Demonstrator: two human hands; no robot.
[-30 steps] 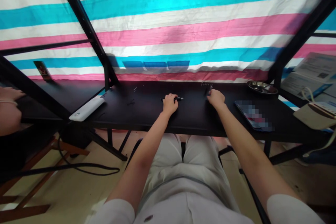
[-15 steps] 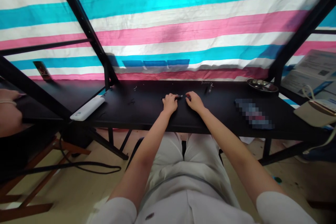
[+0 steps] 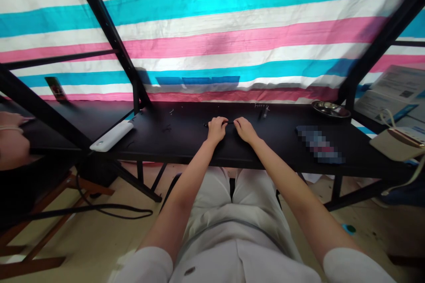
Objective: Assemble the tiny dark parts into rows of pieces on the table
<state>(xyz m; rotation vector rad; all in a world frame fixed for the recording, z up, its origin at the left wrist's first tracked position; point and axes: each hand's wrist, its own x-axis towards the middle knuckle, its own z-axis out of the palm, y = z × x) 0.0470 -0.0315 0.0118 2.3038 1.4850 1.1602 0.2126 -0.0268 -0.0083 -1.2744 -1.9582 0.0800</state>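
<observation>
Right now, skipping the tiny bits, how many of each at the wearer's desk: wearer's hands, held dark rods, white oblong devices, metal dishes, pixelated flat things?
Hands: 2, left hand and right hand
Dark rod: 1
White oblong device: 1
Metal dish: 1
Pixelated flat thing: 1
Total: 6

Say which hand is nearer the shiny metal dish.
Right. The right hand is to the left of the metal dish; the left hand is farther left, beyond the right.

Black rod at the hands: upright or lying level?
Roughly level: the black rod runs sideways, sticking out past the left hand and reaching the right hand on its other side.
</observation>
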